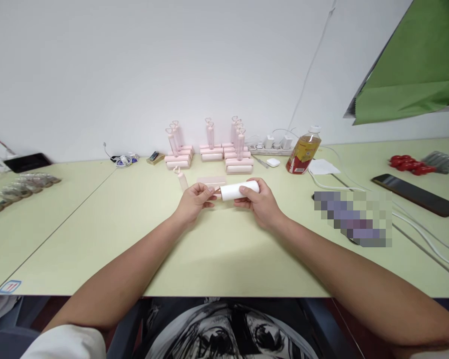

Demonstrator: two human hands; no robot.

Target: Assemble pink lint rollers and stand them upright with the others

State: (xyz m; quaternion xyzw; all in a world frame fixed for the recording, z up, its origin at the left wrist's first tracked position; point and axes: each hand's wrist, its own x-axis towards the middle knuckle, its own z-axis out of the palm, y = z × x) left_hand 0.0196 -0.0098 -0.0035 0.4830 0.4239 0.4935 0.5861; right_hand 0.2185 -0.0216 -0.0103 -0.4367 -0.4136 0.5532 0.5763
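Above the table, a white sticky-paper roll (241,190) lies nearly level in my right hand (260,200), with the fingers and thumb wrapped round it. My left hand (198,200) pinches a small pinkish part (217,192) at the roll's left end; most of that part is hidden by the fingers. Just behind my left hand stands a pink handle (181,178) with a loop on top. A clear pinkish cover (211,181) rests on the table behind both hands, partly hidden by them.
Several pink lint rollers (239,163) with heart-topped handles line the wall. To the right stand a drink bottle (304,151), a power strip (273,150), a phone (419,193) and white cables. Several small bagged items (22,187) lie at the left of the table (108,234).
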